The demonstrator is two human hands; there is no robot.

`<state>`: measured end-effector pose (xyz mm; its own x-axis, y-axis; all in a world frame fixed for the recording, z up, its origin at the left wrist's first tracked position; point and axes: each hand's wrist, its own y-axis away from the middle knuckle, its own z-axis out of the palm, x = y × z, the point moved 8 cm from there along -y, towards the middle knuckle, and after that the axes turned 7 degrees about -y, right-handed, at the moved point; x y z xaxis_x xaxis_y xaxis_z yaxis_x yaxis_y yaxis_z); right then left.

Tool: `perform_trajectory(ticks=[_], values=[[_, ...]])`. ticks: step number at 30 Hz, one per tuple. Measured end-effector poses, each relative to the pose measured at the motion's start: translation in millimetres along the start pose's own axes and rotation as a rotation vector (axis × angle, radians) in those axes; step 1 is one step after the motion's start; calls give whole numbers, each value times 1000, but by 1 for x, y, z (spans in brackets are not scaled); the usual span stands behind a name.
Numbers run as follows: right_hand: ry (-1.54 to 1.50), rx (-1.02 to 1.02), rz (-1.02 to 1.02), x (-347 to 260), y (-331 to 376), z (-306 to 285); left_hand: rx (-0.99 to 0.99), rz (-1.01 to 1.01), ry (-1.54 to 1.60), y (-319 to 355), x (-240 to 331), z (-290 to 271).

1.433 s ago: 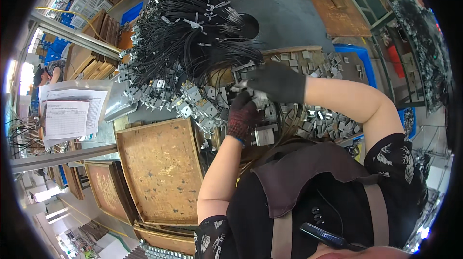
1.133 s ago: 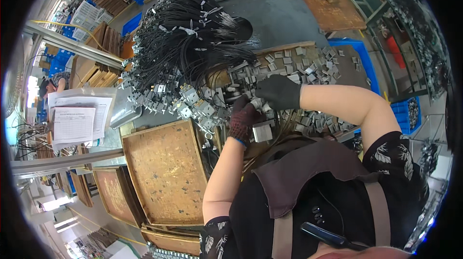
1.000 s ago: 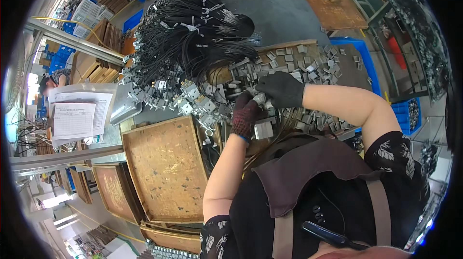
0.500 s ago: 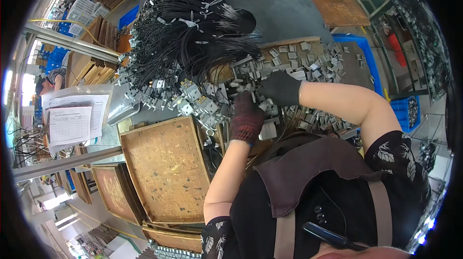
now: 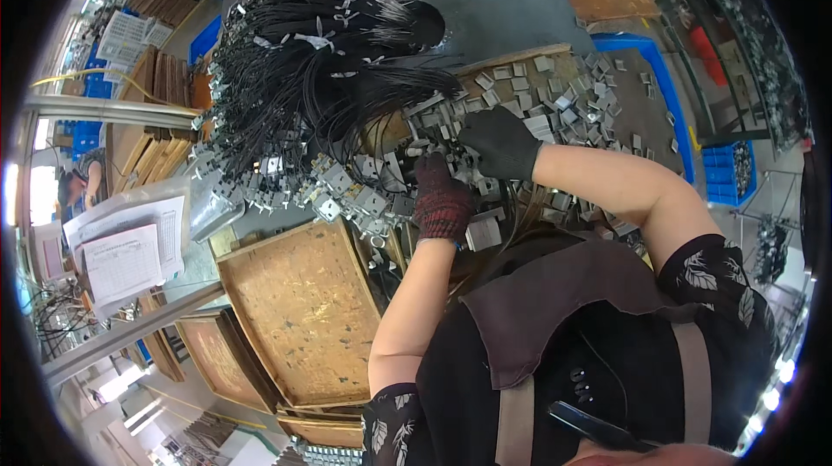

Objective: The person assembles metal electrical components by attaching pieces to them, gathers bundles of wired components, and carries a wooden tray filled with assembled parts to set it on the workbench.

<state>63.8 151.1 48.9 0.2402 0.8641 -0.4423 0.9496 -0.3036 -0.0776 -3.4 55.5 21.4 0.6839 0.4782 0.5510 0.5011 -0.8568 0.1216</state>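
Metal pieces (image 5: pixel 562 104), dozens; one left hand (image 5: pixel 444 200), one right hand (image 5: pixel 501 143); fingers (image 5: pixel 431 169): grasp can't tell.

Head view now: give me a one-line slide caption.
Gloved left hand and right hand close together among small metal pieces, with bundled black cables beyond.

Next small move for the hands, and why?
I'd probably ease the right hand slightly toward the loose metal pieces on its right: it sits close beside the left hand, and what either grips is hard to see, so more space might help.
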Motion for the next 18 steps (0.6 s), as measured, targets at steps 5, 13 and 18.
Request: perform_trajectory(ticks=[5, 13, 18], values=[[-21, 65, -36, -4, 3, -5, -50, -146, 43, 5, 3, -8], [-100, 91, -164, -7, 17, 3, 461, -13, 671, 120, -68, -74], [-433, 300, 42, 35, 45, -4, 940, -725, 186, 354, -283, -170]])
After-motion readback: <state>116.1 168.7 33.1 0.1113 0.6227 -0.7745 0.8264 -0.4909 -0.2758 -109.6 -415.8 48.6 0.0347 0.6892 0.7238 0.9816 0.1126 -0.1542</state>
